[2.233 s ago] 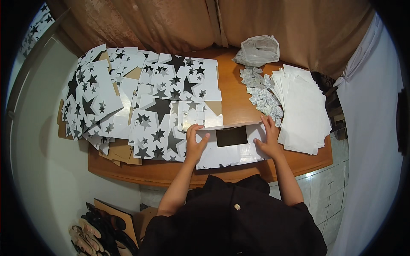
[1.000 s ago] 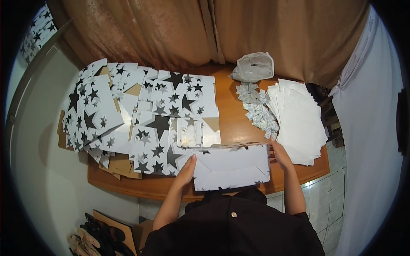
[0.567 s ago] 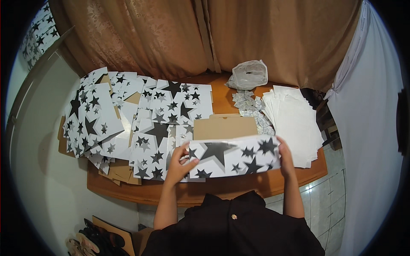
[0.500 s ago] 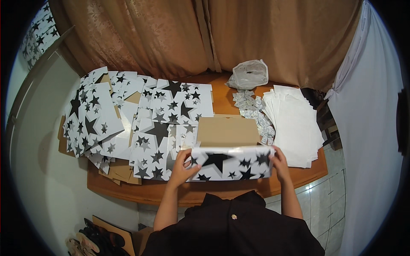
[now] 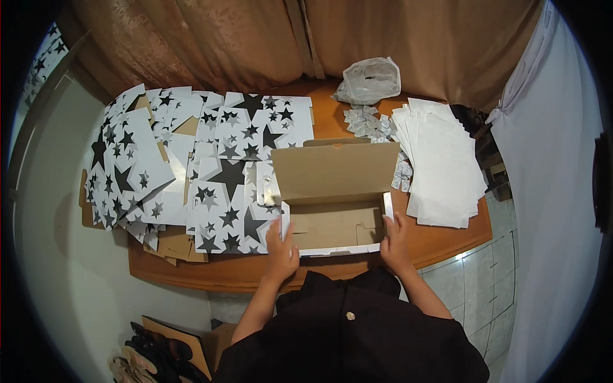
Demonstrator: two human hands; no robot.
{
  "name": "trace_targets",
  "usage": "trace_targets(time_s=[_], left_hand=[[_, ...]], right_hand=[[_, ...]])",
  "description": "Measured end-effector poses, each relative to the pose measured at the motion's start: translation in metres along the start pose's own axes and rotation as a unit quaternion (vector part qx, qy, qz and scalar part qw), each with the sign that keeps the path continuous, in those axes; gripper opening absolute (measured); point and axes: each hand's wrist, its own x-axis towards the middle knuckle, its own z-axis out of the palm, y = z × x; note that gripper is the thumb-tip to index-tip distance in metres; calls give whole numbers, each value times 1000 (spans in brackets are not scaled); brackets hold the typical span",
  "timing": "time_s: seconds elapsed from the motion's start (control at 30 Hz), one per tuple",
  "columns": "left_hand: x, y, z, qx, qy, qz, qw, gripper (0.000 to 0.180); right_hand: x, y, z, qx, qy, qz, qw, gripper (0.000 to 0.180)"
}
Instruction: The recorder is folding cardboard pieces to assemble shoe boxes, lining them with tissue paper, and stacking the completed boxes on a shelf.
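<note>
Close to the person, a cardboard box (image 5: 335, 225) sits open at the front edge of the wooden table (image 5: 447, 239). Its brown lid (image 5: 335, 171) stands up behind it. The left hand (image 5: 281, 250) holds the box's left front corner, fingers curled on the wall. The right hand (image 5: 394, 241) holds the right front corner the same way, with fingers pressed on the side wall.

Just left of the box lie many flat white sheets with black stars (image 5: 211, 172), piled over each other. To the right sits a stack of plain white sheets (image 5: 444, 169). Behind the box are small silver packets (image 5: 367, 124). Farther back is a clear plastic bag (image 5: 370, 80), then a brown curtain (image 5: 255, 38).
</note>
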Motion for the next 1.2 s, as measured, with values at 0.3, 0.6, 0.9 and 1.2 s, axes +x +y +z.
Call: trace_targets(time_s=[0.3,0.6,0.9,1.2], left_hand=[[2,-2,-2,-39,-152,35,987,50],[-26,-21,48,-177,144,72,971,47],[-26,-15,35,-159,47,37,985,46],[15,10,1,-146,35,1,989,48]], right_hand=[[36,-28,-23,-264,-214,-82,937,40],[81,-57,120,-72,-446,-422,786,47],[58,-35,156,-142,-477,-440,747,53],[102,-57,125,88,-596,-113,790,46]])
